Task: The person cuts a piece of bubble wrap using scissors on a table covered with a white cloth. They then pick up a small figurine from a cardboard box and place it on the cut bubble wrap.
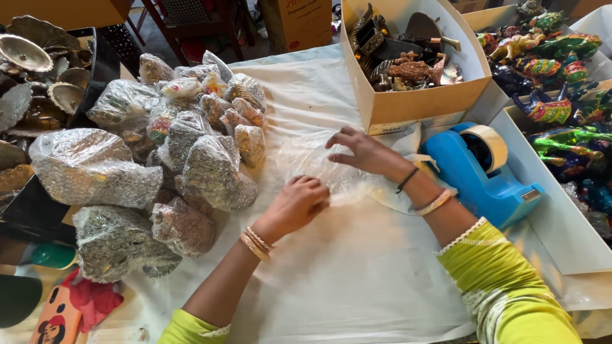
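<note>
A work table covered in white paper [357, 267] was seen from above, with two bare forearms reaching in from the bottom edge, each wearing bangles and a lime-green sleeve. A sheet of clear bubble wrap [319, 167] was spread flat on the paper at the middle of the table. The left hand [298, 202] was laid on the near edge of the sheet with its fingers curled down and pinching the wrap. The right hand [362, 151] was pressed on the far right part of the same sheet, fingers spread and released, nothing being gripped. Whether any object lay under the wrap could not be told. To the left of the hands, a heap of bubble-wrapped bundles [185, 146] was piled on the paper. Just right of the right wrist, a blue tape dispenser [481, 175] with a roll of tan tape was stood. Beyond the hands, a cardboard box [414, 105] of dark metal figurines was placed, and at the far right, white trays of brightly painted animal figures [561, 108] were set. Brass dishes [29, 57] were stacked at the far left
</note>
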